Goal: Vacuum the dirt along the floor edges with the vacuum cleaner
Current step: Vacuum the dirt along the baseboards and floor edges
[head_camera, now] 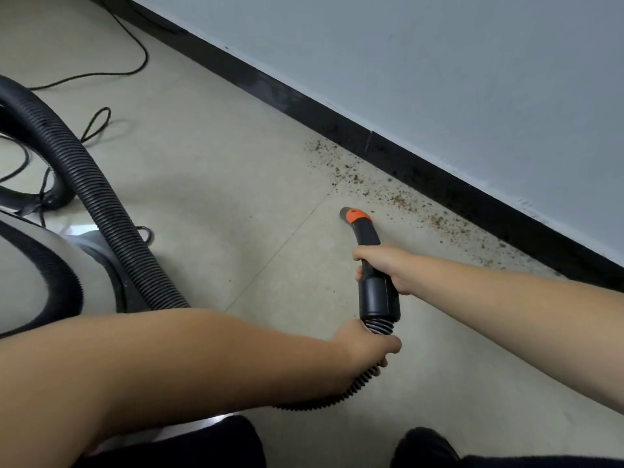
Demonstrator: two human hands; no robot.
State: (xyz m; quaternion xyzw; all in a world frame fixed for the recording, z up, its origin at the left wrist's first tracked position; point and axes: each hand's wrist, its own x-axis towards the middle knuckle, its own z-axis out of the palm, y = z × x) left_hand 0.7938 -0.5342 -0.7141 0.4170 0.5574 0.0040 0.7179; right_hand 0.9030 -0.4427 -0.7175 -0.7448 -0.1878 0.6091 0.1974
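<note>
A band of brown dirt crumbs lies on the beige tile floor along the black baseboard. My right hand grips the black curved vacuum handle, whose orange-collared nozzle tip points down at the floor just short of the dirt. My left hand grips the ribbed black hose just behind the handle's cuff. The grey vacuum body sits at the left, with the hose arching up out of it.
A thin black power cord loops over the floor at the upper left. The pale wall runs diagonally from top left to right. My dark-clad knees are at the bottom edge.
</note>
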